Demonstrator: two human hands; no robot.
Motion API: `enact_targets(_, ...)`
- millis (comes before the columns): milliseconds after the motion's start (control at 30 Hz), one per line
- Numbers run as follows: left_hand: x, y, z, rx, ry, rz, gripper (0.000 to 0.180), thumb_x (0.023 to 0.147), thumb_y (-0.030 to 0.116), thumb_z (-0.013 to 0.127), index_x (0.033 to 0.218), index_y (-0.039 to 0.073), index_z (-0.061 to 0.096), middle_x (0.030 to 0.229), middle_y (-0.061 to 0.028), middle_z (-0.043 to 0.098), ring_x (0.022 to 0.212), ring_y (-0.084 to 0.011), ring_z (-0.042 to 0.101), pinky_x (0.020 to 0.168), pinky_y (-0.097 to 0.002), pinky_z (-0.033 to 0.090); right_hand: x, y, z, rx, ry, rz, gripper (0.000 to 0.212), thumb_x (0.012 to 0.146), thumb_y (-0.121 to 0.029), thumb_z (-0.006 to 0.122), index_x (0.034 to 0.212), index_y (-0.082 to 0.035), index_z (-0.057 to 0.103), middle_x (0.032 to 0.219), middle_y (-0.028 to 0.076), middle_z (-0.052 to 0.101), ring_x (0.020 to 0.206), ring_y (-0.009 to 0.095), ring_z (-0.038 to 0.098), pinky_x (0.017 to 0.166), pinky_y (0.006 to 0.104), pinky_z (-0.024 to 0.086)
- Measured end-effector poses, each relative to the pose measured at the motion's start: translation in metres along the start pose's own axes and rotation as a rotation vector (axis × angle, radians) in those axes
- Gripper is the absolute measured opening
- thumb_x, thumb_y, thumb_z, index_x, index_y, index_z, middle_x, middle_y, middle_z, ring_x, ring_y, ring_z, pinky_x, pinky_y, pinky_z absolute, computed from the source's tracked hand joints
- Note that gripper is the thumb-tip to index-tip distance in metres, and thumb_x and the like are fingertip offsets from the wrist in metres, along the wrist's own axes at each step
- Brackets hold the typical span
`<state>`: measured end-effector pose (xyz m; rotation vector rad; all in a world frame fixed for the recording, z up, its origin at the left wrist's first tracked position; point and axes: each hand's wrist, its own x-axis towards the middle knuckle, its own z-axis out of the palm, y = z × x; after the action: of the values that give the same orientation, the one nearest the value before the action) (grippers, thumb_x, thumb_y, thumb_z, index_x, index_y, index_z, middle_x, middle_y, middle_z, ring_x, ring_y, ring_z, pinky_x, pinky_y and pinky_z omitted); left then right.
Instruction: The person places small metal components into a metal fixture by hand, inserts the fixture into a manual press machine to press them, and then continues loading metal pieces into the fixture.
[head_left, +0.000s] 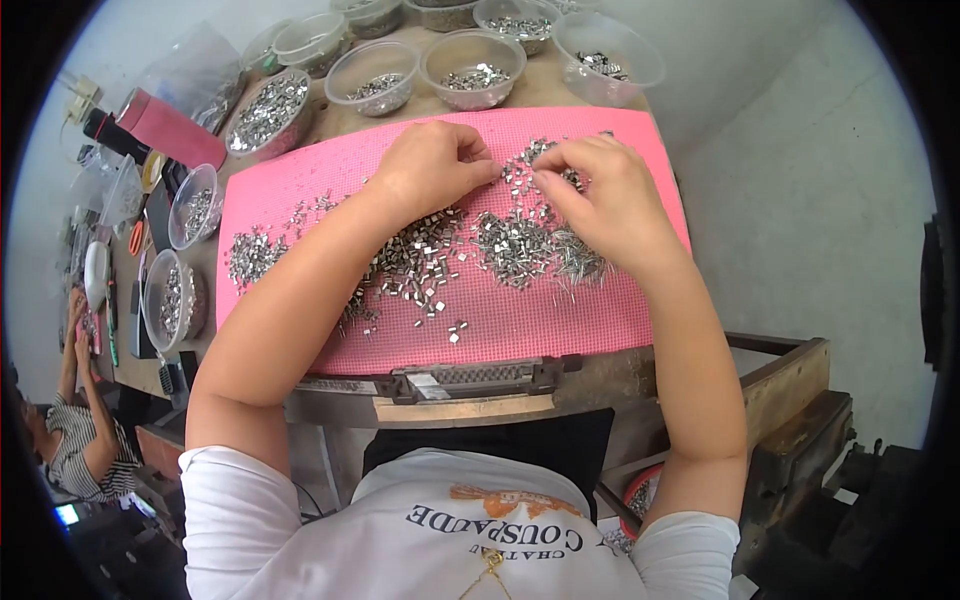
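Observation:
Small silvery metal pieces lie in several piles on a pink textured mat (560, 325). At the far side of the mat, my left hand (430, 170) is closed, its thumb and forefinger pressed together beside a loose pile of pieces (520, 180). Facing it, my right hand (605, 190) bends over the same pile with thumb and forefinger in a pinch. What either pinch holds is too small to make out. Nearer me are a pile of small blocky pieces (510, 248) and a heap of thin pin-like pieces (580, 257). My left forearm partly covers another spread of pieces (415, 260).
Clear plastic bowls of metal pieces, such as one bowl (472, 70), line the table's back and left. A pink tumbler (170, 128) leans at the left. A co-worker's striped sleeve (85, 455) shows farther left. A metal latch strip (475, 380) edges the table front.

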<state>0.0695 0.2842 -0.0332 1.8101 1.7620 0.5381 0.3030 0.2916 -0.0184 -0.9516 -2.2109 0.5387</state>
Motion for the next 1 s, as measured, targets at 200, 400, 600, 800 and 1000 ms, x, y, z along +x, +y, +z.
enact_targets(200, 0.004, -0.004, -0.003, -0.02, -0.071, 0.033, 0.029, 0.082, 0.03, 0.085, 0.096, 0.006, 0.079, 0.089, -0.0106, 0.078, 0.08, -0.0248, 0.074, 0.077, -0.0383, 0.058, 0.025, 0.009, 0.015, -0.077, -0.057, 0.016, 0.015, 0.088, -0.02, 0.073, 0.09, -0.006, 0.078, 0.089, 0.013, 0.075, 0.095, 0.036, 0.068, 0.088, 0.0505, 0.05)
enact_targets(400, -0.003, -0.015, -0.014, -0.203, -0.044, 0.022, 0.027, 0.081, 0.025, 0.087, 0.098, 0.005, 0.08, 0.088, -0.0085, 0.078, 0.079, -0.0168, 0.074, 0.075, -0.034, 0.059, 0.038, 0.019, 0.036, -0.125, -0.073, -0.041, 0.011, 0.085, -0.018, 0.074, 0.088, -0.009, 0.079, 0.088, 0.012, 0.075, 0.098, 0.035, 0.068, 0.09, 0.0509, 0.048)
enact_targets(600, -0.02, 0.004, -0.005, 0.038, 0.063, 0.099, 0.022, 0.076, 0.024, 0.087, 0.09, 0.007, 0.082, 0.086, -0.0128, 0.078, 0.078, -0.0287, 0.075, 0.076, -0.0405, 0.059, 0.041, 0.019, 0.058, -0.275, -0.08, -0.138, 0.012, 0.078, -0.019, 0.079, 0.085, -0.01, 0.079, 0.092, 0.008, 0.075, 0.103, 0.031, 0.066, 0.093, 0.046, 0.046)
enact_targets(800, -0.02, 0.022, -0.002, 0.183, 0.059, -0.015, 0.02, 0.078, 0.03, 0.082, 0.084, 0.011, 0.082, 0.082, -0.0116, 0.077, 0.078, -0.0318, 0.074, 0.075, -0.0447, 0.058, 0.038, 0.016, 0.065, -0.372, -0.041, -0.168, 0.017, 0.076, -0.018, 0.08, 0.088, -0.006, 0.078, 0.099, 0.01, 0.074, 0.103, 0.03, 0.066, 0.092, 0.0442, 0.047)
enact_targets(1000, -0.019, 0.029, 0.008, 0.467, 0.115, 0.072, 0.022, 0.079, 0.031, 0.073, 0.084, 0.011, 0.081, 0.086, -0.0144, 0.077, 0.082, -0.0359, 0.074, 0.078, -0.0481, 0.06, 0.017, 0.001, 0.028, -0.066, 0.088, -0.048, 0.012, 0.091, -0.014, 0.07, 0.092, -0.002, 0.071, 0.1, 0.015, 0.071, 0.101, 0.033, 0.066, 0.09, 0.0477, 0.049)
